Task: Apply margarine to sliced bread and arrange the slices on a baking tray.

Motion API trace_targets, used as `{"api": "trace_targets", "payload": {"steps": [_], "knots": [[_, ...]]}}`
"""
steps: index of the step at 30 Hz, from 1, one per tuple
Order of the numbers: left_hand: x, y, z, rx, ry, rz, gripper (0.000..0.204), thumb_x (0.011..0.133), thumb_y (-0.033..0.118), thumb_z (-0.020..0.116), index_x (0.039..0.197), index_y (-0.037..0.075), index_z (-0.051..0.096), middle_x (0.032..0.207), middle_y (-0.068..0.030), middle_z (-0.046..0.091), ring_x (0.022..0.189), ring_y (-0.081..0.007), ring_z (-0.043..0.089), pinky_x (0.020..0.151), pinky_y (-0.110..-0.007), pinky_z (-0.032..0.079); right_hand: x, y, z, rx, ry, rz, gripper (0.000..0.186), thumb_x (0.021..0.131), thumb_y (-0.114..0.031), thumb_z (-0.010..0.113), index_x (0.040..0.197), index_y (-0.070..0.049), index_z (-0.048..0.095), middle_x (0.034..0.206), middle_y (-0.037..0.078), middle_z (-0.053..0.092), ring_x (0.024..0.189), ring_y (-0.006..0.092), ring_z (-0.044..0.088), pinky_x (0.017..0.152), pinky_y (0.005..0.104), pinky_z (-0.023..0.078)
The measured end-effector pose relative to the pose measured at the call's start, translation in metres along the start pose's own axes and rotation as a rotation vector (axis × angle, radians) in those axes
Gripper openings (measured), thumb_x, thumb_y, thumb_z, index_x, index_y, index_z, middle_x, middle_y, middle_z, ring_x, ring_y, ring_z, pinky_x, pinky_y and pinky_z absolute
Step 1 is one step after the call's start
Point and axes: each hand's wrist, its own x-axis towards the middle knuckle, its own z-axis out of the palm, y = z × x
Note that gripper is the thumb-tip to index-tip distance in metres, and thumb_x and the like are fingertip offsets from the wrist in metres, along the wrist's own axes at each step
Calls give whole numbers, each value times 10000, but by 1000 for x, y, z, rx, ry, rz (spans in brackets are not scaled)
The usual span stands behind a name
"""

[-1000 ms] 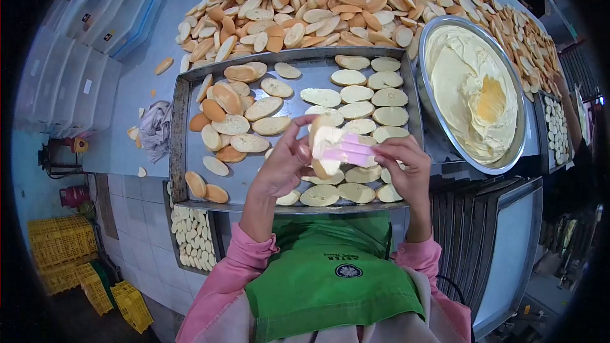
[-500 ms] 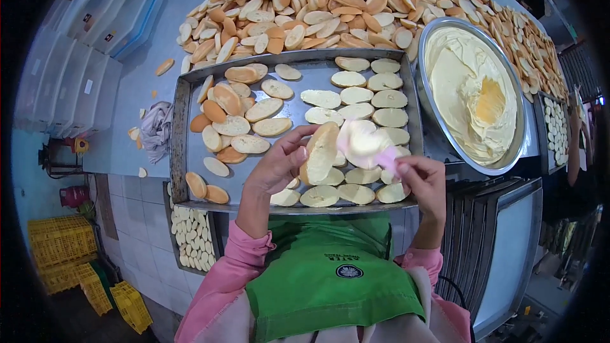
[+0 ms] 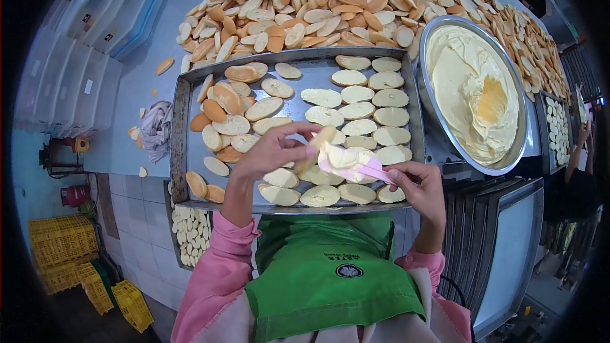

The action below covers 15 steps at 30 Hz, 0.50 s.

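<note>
Over the metal tray [image 3: 178, 98], my left hand [image 3: 272, 150] pinches an oval bread slice [image 3: 311, 152], tilted on its edge. My right hand [image 3: 418, 189] grips a pink spatula [image 3: 371, 168] whose blade is loaded with pale cream [image 3: 344, 157]. The blade meets the slice, partly covering it. Under both hands, rows of cream-coated slices [image 3: 319, 195] fill the tray's right half. Plain slices [image 3: 229, 99] lie loosely heaped in its left part.
A steel bowl of cream [image 3: 467, 70] stands right of the tray. Behind lies a large pile of bread slices [image 3: 298, 9]. A crumpled cloth [image 3: 156, 124] and clear plastic boxes [image 3: 82, 82] are at left. Stacked trays [image 3: 492, 241] stand lower right; another person's arm [image 3: 582, 140] shows far right.
The spatula has moved left onto the slice, and the slice has turned more edge-on. My left hand has shifted slightly left.
</note>
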Motion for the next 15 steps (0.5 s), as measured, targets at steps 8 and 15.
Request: {"api": "trace_targets", "payload": {"steps": [8,15], "knots": [[112,5,-74,668,290,244,288,843,139,521,1110,31,530,960,-95,585,872,-195,563,739,-302,437,-5,2,-6,201,210,64,159,822,-85,587,883,56,627,710,52,608,591,77,544,536,188,421],[173,-16,-92,1151,12,236,337,747,-47,476,1048,78,558,957,-132,583,900,-270,553,781,-344,439,-21,9,-20,188,323,127,177,832,-127,586,900,31,626,634,28,579,534,40,494,453,165,345]]}}
